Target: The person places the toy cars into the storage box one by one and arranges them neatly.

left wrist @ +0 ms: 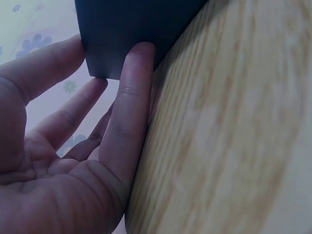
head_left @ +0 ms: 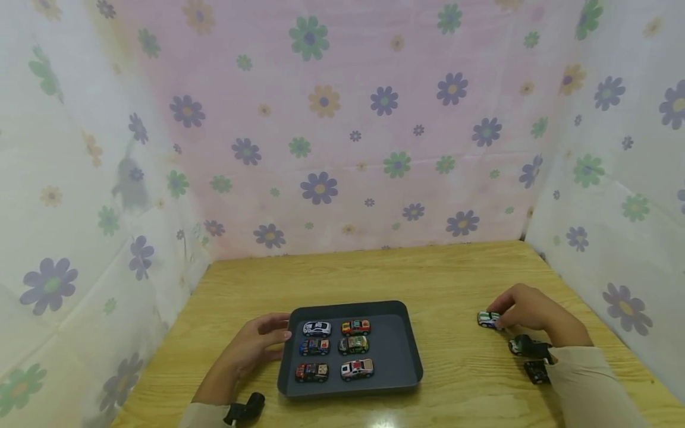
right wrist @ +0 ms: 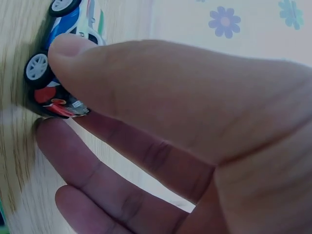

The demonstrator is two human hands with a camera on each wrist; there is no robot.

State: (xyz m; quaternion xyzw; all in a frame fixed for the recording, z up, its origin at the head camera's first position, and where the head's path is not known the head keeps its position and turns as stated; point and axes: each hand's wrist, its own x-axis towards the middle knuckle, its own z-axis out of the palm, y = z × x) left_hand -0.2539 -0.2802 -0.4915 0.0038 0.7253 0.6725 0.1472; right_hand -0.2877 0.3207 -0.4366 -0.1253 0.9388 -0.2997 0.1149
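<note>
My right hand (head_left: 527,312) pinches a small toy car (head_left: 487,320), white with green stripes, at the right side of the table. In the right wrist view the thumb lies along the side of this toy car (right wrist: 68,22), near its blue part and white-rimmed wheels, low over the wood. With fairly straight fingers, my left hand (head_left: 255,345) touches the left side of a dark grey tray (head_left: 396,351). The left wrist view has the fingertips against the outer wall of the tray (left wrist: 122,29). Inside the tray, several toy cars (head_left: 357,370) stand in two columns.
Two more toy cars stand partly hidden under the right wrist, one greenish (head_left: 515,346) and one dark (head_left: 537,373). Flower-printed cloth (head_left: 364,148) walls the wooden table (head_left: 444,279) at the back and both sides. Small black cameras (head_left: 251,407) are strapped to the wrists.
</note>
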